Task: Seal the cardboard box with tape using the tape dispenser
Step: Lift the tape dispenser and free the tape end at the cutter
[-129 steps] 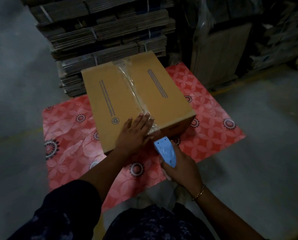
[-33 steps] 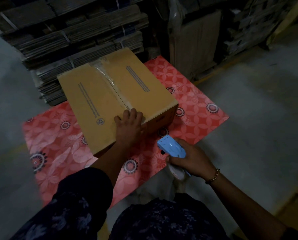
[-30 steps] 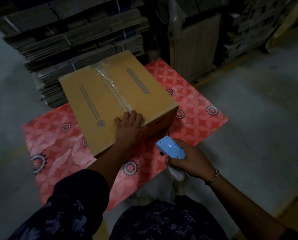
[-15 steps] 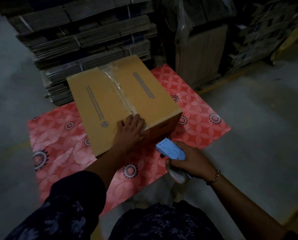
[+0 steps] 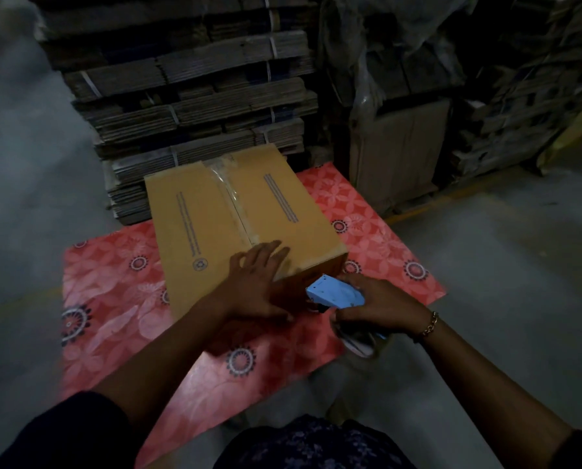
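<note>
A closed brown cardboard box (image 5: 215, 218) lies on a red flowered mat (image 5: 113, 299). A strip of clear tape (image 5: 230, 194) runs along its middle seam from the far edge to the near edge. My left hand (image 5: 255, 282) lies flat with fingers spread over the near edge of the box, over the end of the tape. My right hand (image 5: 381, 306) grips a light blue tape dispenser (image 5: 335, 294), whose front end sits close to the near side face of the box, just right of my left hand.
Strapped bundles of flat cardboard (image 5: 188, 96) are stacked right behind the box. Plastic-wrapped cartons (image 5: 398, 143) and more stacks (image 5: 519, 96) stand at the back right. Grey concrete floor (image 5: 485, 265) surrounds the mat.
My right hand has brought the dispenser up to the box's near side. My left hand has slid a little to the right along the near edge and spread out.
</note>
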Action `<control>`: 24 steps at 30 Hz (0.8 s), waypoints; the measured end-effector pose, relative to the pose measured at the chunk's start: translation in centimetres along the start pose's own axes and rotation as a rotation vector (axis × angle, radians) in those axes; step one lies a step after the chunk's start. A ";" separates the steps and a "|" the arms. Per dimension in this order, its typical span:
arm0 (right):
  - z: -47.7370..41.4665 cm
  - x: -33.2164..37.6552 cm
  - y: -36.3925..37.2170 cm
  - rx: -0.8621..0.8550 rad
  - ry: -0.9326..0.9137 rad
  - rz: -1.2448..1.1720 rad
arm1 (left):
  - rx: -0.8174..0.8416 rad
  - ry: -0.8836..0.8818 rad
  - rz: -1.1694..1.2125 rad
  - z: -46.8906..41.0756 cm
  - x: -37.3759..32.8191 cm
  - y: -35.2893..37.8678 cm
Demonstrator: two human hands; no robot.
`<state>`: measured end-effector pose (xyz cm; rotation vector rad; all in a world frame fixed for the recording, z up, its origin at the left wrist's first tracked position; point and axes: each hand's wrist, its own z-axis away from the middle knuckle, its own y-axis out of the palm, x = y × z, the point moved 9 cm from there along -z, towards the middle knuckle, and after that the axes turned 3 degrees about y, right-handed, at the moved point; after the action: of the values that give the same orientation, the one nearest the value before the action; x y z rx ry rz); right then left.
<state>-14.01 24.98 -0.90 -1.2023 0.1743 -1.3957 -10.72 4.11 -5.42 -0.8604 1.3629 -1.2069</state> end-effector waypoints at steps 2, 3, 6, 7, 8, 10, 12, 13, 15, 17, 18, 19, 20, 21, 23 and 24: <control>-0.8 0.3 -1.0 0.064 -0.015 0.019 | -0.034 0.067 0.108 0.1 -4.1 -2.5; -1.1 0.7 -1.6 0.106 -0.025 0.041 | -0.062 0.105 0.122 -0.1 -6.2 -3.5; -1.9 1.9 -2.8 0.276 -0.051 0.140 | -0.114 0.195 0.165 -1.4 -10.8 -5.0; -2.0 2.3 -3.2 0.340 -0.049 0.132 | -0.122 0.194 0.204 -2.1 -11.7 -5.2; -2.3 2.7 -3.6 0.399 -0.055 0.081 | -0.136 0.177 0.256 -2.7 -12.3 -5.3; -2.2 3.8 -4.2 0.548 -0.087 -0.041 | -0.166 0.118 0.383 -3.6 -13.0 -5.4; -2.0 4.5 -4.6 0.676 -0.131 -0.178 | -0.229 0.053 0.463 -4.1 -13.1 -5.5; -2.1 4.4 -5.0 0.717 -0.114 -0.230 | -0.252 0.024 0.479 -4.4 -13.1 -5.4; -3.0 2.9 -6.5 0.682 0.011 -0.218 | -0.282 -0.041 0.551 -4.7 -12.9 -5.3; -5.0 1.3 -9.2 0.529 0.090 -0.165 | -0.337 -0.138 0.841 -4.5 -12.7 -5.1; -6.2 0.9 -10.9 0.410 0.080 -0.206 | -0.369 -0.225 1.056 -4.2 -12.5 -4.9; -6.7 1.1 -12.9 0.271 0.034 -0.306 | -0.395 -0.347 1.277 -3.9 -12.1 -4.4; -6.9 1.2 -14.8 0.123 -0.039 -0.421 | -0.405 -0.485 1.467 -3.5 -11.9 -3.7; -6.3 1.2 -16.6 -0.013 -0.133 -0.512 | -0.419 -0.585 1.628 -3.2 -11.7 -3.1; -3.8 1.4 -18.5 -0.184 -0.337 -0.578 | -0.480 -0.611 1.916 -3.5 -11.6 -3.3; -2.4 1.7 -18.5 -0.224 -0.424 -0.566 | -0.525 -0.590 2.050 -3.7 -11.6 -3.8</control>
<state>-27.25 27.20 12.12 -1.7977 -0.3422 -1.5837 -12.92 15.01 0.80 0.1678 1.1924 0.9309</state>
